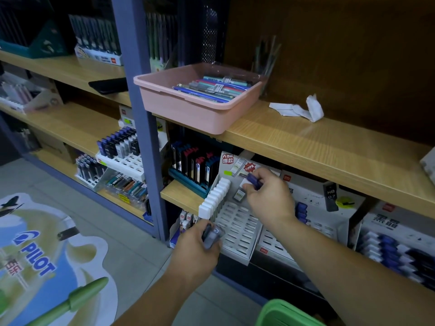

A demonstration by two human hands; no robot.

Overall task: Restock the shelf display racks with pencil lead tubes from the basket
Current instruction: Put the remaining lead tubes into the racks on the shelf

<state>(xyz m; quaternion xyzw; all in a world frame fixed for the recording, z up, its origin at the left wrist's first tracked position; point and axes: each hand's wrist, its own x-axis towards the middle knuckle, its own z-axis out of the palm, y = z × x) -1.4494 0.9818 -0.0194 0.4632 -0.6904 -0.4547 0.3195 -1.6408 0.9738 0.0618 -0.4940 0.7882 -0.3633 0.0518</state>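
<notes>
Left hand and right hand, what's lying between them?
Head view: between left hand and right hand lies the white display rack, its slots there empty; a row of white-capped tubes stands along its edge.

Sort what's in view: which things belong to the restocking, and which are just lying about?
In the job: right hand pinching a lead tube; left hand holding more tubes; white rack; green basket.
Lying about: pink tray of pens; crumpled paper; floor sticker.

glossy wood-grain shelf, smooth pink plastic tray, crumpled white paper, matt white plastic rack
</notes>
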